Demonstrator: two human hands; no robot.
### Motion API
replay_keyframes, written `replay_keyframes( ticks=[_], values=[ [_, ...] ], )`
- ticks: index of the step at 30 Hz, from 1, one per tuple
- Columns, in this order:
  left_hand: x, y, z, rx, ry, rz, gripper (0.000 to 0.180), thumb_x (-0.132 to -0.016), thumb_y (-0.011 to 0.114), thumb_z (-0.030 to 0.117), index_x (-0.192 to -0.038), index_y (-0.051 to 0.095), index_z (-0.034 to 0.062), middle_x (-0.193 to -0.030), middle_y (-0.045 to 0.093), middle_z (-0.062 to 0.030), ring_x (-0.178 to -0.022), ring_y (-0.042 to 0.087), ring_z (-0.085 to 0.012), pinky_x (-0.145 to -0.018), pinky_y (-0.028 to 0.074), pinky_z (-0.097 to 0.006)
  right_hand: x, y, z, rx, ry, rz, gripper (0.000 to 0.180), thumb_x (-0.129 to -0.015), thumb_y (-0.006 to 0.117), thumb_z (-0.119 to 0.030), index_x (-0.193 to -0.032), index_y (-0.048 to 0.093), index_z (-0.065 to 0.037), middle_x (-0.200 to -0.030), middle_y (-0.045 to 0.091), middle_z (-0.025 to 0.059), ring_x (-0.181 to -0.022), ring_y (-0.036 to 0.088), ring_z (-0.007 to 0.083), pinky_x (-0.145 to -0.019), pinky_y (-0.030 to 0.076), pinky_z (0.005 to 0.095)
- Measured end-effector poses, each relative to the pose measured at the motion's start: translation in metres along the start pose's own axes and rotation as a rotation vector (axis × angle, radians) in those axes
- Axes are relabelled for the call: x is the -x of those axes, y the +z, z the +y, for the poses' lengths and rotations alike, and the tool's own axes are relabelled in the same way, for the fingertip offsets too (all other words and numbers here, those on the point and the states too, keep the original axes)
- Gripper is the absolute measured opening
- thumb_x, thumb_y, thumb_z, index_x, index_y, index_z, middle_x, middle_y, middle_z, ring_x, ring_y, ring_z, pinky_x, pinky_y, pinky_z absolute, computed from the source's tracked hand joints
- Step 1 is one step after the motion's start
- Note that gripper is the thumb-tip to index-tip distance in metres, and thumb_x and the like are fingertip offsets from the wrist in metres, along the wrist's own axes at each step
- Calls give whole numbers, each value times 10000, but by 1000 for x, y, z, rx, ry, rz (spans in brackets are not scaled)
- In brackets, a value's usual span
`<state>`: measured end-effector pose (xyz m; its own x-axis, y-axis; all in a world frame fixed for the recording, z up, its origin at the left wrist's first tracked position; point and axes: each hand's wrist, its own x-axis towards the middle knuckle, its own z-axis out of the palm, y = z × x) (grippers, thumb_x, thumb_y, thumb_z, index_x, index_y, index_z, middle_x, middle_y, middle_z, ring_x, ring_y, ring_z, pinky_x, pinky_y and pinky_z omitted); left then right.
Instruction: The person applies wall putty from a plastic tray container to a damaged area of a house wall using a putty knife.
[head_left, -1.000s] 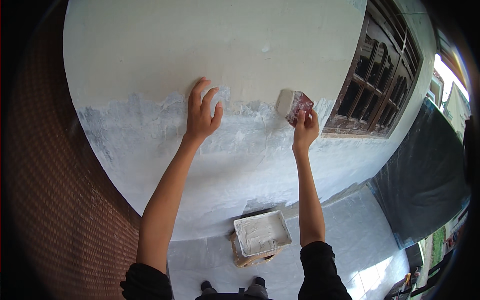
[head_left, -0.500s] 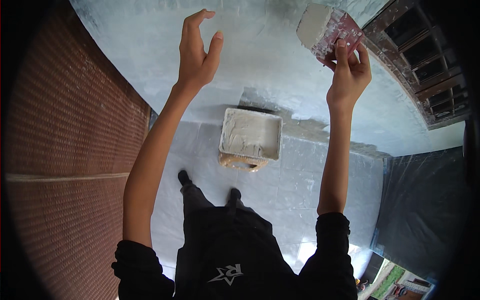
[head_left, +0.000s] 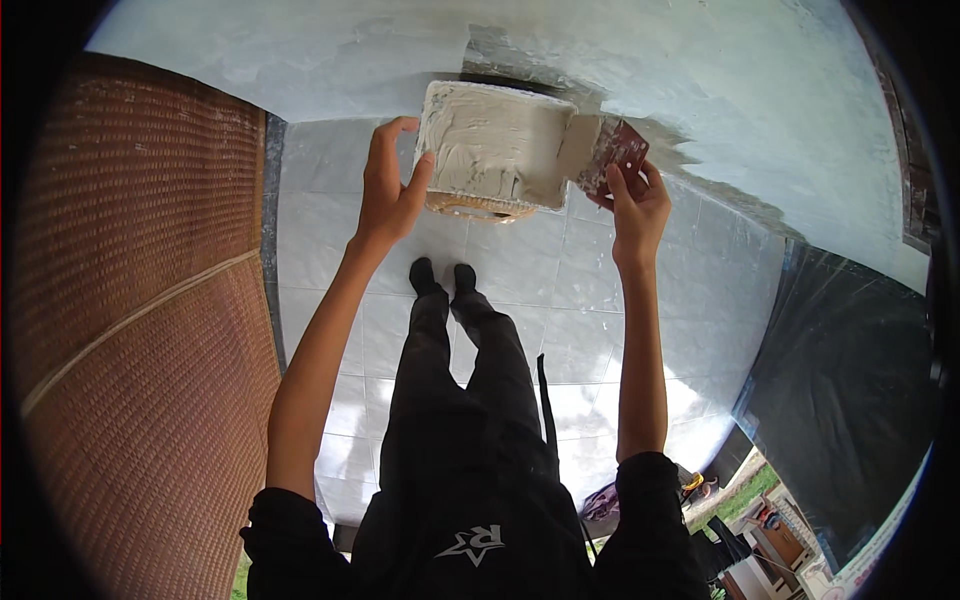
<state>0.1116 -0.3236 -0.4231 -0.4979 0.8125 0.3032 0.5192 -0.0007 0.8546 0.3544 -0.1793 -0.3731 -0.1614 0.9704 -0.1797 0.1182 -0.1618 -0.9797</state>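
Note:
My right hand pinches a dark red scraper by its edge. Pale putty covers the scraper's left end, which lies over the right rim of a rectangular tray. Inside the tray is a thick, streaked layer of cream putty. My left hand is at the tray's left side, thumb and fingers spread apart; its thumb tip overlaps the rim, and whether it touches cannot be made out. Beneath the tray, part of a tan stool-like support shows.
A pale, patchily coated wall rises behind the tray. Woven brown panels line the left. Grey tiles cover the floor around my feet. On the right hangs a dark sheet, with a dark wooden frame above it.
The scraper in my right hand has come down from the wall to the tray's right rim. My left hand is now beside the tray, and my view has tilted lower. My feet are closer together.

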Motion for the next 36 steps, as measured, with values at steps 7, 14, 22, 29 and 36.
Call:
replay_keyframes(
  ticks=[7, 14, 22, 29, 36],
  values=[
    [73, 83, -76, 42, -263, -76, 430, -860, 603, 123, -1242, 431, 27, -1160, 502, -151, -1144, 477, -302, -1004, 353, -395, -23, -27, 126, 287, 149, 1, 288, -899, 616, -69, -1153, 558, 54, -942, 672, 101, -770, 654, 144, -647, 583, 278],
    [101, 129, -132, -56, -369, -151, 496, -851, 635, 125, -1283, 408, 35, -1217, 474, -135, -1205, 447, -272, -1040, 327, -394, -62, -2, 204, 755, -302, -134, 170, -863, 611, -49, -1030, 639, -37, -857, 681, 179, -745, 689, 271, -635, 520, 345],
    [94, 168, -162, -394, -231, -47, 645, -784, 726, 305, -1300, 399, 98, -1300, 411, -165, -1323, 281, -419, -1031, 278, -548, -83, 17, 246, 983, -507, -395, 191, -855, 568, -34, -1018, 631, -110, -800, 662, 130, -681, 638, 340, -593, 506, 428],
    [96, 179, -176, -472, -318, -38, 775, -774, 751, 405, -1348, 317, 117, -1386, 279, -191, -1357, 143, -494, -1065, 219, -596, -88, 30, 258, 1037, -608, -414, 298, -773, 581, 8, -1025, 642, -138, -811, 673, 84, -699, 644, 281, -587, 515, 393],
    [102, 182, -186, -435, -274, 9, 840, -737, 770, 463, -1352, 313, 119, -1377, 245, -191, -1360, 116, -497, -1072, 213, -612, -75, 29, 263, 1041, -688, -464, 317, -735, 591, 21, -987, 672, -152, -787, 673, 35, -670, 627, 223, -570, 514, 358]
  ],
)
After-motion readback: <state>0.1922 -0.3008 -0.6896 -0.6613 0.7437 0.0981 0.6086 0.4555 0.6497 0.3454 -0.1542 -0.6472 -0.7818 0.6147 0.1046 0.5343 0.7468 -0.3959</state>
